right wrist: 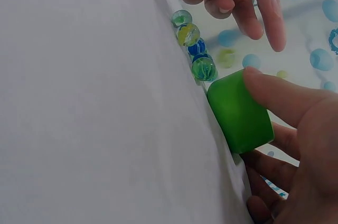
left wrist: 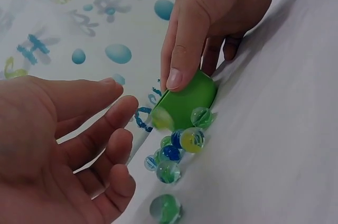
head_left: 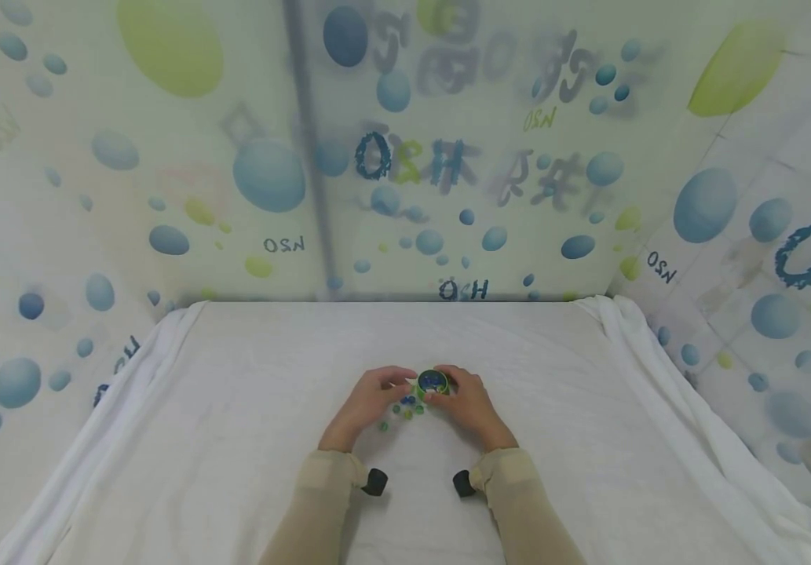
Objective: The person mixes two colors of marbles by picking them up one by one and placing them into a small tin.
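A small green cup (head_left: 432,383) with a dark blue inside stands on the white cloth, and my right hand (head_left: 472,399) grips its side between thumb and fingers. Something lies inside it, too small to make out. My left hand (head_left: 373,398) hovers just left of the cup, fingers loosely bent and apart with nothing between them in the left wrist view. A blurred yellow marble (left wrist: 162,119) shows by the cup's rim, apart from the left fingertips. Several glass marbles, among them a blue marble (left wrist: 170,153) and a green marble (left wrist: 166,208), lie on the cloth beside the cup.
White cloth (head_left: 271,471) covers the table, bunched along its left and right edges. Behind it rises a wall (head_left: 405,259) patterned with blue and green dots. Each sleeve cuff has a black device, such as the left one (head_left: 375,482).
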Tool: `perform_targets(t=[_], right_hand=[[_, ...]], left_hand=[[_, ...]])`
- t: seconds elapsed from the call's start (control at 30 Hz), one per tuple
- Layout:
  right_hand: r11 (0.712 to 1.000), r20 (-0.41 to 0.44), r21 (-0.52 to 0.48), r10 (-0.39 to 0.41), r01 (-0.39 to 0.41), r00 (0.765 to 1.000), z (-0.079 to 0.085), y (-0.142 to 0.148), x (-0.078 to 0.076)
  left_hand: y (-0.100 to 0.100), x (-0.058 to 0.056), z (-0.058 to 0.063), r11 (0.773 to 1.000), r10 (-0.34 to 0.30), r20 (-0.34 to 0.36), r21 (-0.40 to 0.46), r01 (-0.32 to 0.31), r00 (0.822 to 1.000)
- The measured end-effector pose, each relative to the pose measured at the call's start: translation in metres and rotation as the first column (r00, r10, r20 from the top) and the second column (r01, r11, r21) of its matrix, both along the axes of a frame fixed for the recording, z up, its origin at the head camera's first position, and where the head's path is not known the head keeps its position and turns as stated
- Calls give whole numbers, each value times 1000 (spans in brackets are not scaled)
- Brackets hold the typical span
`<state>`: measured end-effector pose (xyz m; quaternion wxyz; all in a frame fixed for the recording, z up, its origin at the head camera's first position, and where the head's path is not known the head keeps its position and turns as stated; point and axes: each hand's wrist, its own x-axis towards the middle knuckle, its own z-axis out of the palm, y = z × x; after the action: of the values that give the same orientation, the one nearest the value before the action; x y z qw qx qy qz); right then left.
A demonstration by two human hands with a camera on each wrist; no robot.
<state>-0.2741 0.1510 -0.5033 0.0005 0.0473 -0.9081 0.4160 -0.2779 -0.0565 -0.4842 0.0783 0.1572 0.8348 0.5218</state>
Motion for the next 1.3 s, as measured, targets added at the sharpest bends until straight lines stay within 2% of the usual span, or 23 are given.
perform_targets(t=[0.27,0.6,0.97,1.3], right_hand=[[1000,0,-4,1,-1,1000,0,-1,0],[1000,0,7,0,0,1000,-1,-1,-1],[1000,-23,1,16,-16,1000,-3,1,-2],[1000,-21,12,17,-17,1000,-5,2,-3]], left_hand=[[2,0,-3,1000,-11,-22,-8,11,1000],[-1,0,-2,1000,18,-17,-5,-18,1000],[-4,1,-1,990,81,-7,-119,-81,997],[-6,0,-5,985,72,5,-160,-70,997]])
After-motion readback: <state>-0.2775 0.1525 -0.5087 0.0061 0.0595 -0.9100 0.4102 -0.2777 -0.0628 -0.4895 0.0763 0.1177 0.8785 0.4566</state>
